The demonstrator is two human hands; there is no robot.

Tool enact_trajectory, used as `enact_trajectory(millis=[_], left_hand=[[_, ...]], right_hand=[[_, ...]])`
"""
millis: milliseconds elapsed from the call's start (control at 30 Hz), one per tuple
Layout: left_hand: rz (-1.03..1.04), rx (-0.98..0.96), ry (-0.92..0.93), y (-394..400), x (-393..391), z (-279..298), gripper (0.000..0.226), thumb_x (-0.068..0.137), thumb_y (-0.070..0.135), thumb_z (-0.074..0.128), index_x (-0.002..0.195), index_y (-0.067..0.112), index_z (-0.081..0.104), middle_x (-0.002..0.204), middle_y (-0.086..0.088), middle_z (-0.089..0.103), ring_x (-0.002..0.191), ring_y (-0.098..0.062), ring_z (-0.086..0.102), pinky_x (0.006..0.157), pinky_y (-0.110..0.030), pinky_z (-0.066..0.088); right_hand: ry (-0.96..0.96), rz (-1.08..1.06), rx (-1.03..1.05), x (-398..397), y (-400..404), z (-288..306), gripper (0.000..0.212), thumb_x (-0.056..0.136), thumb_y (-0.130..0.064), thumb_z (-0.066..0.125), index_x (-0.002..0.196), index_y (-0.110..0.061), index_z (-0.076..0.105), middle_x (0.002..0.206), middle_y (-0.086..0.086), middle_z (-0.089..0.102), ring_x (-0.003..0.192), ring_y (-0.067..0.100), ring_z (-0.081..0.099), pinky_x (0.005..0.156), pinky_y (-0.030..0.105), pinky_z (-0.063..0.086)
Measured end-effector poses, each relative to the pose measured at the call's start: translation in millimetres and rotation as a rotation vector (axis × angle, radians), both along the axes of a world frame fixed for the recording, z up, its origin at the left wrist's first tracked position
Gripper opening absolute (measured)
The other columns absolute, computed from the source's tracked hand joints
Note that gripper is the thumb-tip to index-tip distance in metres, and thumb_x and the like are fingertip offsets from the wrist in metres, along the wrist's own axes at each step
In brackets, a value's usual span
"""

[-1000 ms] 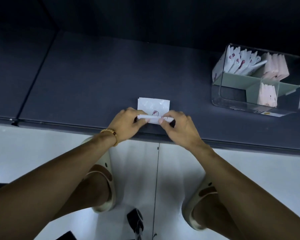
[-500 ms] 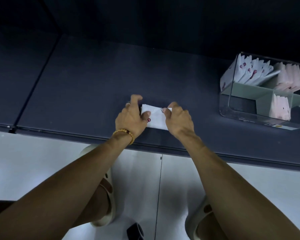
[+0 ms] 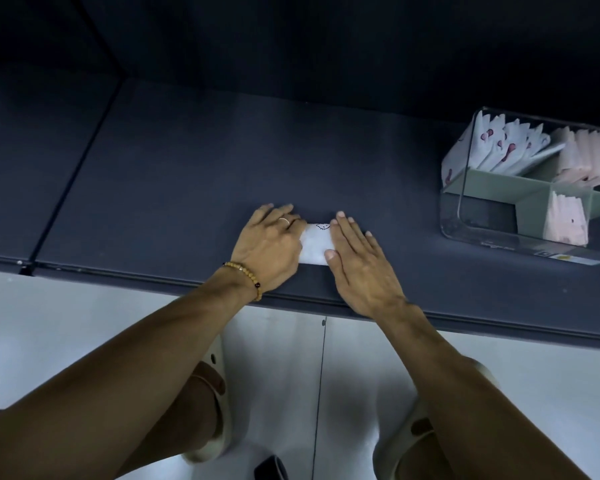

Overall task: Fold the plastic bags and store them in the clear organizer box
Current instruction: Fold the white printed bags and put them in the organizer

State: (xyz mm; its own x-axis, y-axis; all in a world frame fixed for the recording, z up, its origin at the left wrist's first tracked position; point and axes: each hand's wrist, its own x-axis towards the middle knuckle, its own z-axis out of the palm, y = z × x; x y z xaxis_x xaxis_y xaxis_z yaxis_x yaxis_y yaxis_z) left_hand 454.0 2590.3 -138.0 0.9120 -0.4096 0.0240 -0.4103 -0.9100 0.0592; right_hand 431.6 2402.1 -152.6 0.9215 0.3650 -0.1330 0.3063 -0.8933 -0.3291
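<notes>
Head view: flat hands [image 3: 269, 245] [image 3: 359, 263] press thin rectangular bag [image 3: 315, 244]

Dark grey matte countertop [image 3: 194, 161] spans the view, with a seam [image 3: 84, 157] running front to back at left. Behind it, a near-black wall [image 3: 326, 36] in deep shadow. Below the counter edge, pale glossy floor tiles [image 3: 66, 327] with one thin grout line [image 3: 321, 393]. Lighting dim, cool

Left hand [image 3: 269, 244]: fingers now flat, pressing the left end of the small white folded plastic bag [image 3: 315, 244], no longer pinching.
Right hand [image 3: 359, 261]: likewise flattened onto its right end.
Bag: folded narrower than before.
</notes>
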Motion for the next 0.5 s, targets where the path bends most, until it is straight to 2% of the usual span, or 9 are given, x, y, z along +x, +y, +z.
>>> enact_trajectory(millis=[100,167,267,333,500], left_hand=[[-0.094,0.089,0.014,-28,1,3,0.054,0.091,0.03,0.026,0.128,0.001,0.054,0.13,-0.013,0.058,0.134,-0.028,0.04,0.116,-0.042,0.017],[-0.061,0.088,0.062,-43,-2,-2,0.059,0.093,0.029,0.018,0.136,0.0,0.045,0.139,-0.016,0.049,0.136,-0.029,0.037,0.117,-0.039,0.016],[-0.016,0.052,0.058,-39,-7,-10,0.054,0.094,0.027,0.025,0.135,0.001,0.046,0.139,-0.016,0.049,0.132,-0.027,0.043,0.115,-0.038,0.025],[-0.044,-0.016,0.033,-30,-6,-15,0.05,0.095,0.025,0.029,0.134,0.002,0.049,0.138,-0.013,0.051,0.13,-0.026,0.046,0.113,-0.038,0.029],[-0.061,-0.042,0.128,2,-5,-21,0.058,0.097,0.036,0.018,0.145,0.007,0.032,0.15,-0.009,0.036,0.14,-0.021,0.03,0.117,-0.035,0.017]], right_hand=[[-0.014,0.04,-0.059,0,0,-6,0.055,0.103,-0.032,0.021,0.152,-0.011,0.008,0.161,0.003,0.002,0.148,0.013,-0.002,0.12,0.034,-0.002],[-0.034,0.027,-0.086,-1,-3,-10,0.055,0.103,-0.031,0.02,0.152,-0.011,0.007,0.161,0.003,0.002,0.148,0.013,-0.003,0.12,0.033,-0.005],[-0.043,0.039,-0.126,-1,-5,-14,0.058,0.101,-0.035,0.018,0.152,-0.011,0.005,0.161,0.004,0.0,0.148,0.014,-0.005,0.119,0.033,-0.008],[-0.048,0.046,-0.13,-2,-5,-15,0.062,0.098,-0.04,0.01,0.152,-0.009,0.004,0.16,0.006,0.0,0.148,0.016,-0.003,0.119,0.035,-0.006],[-0.066,0.044,-0.124,-2,-5,-17,0.064,0.098,-0.043,0.005,0.152,-0.01,0.004,0.16,0.005,0.0,0.148,0.015,-0.002,0.12,0.036,-0.002]])
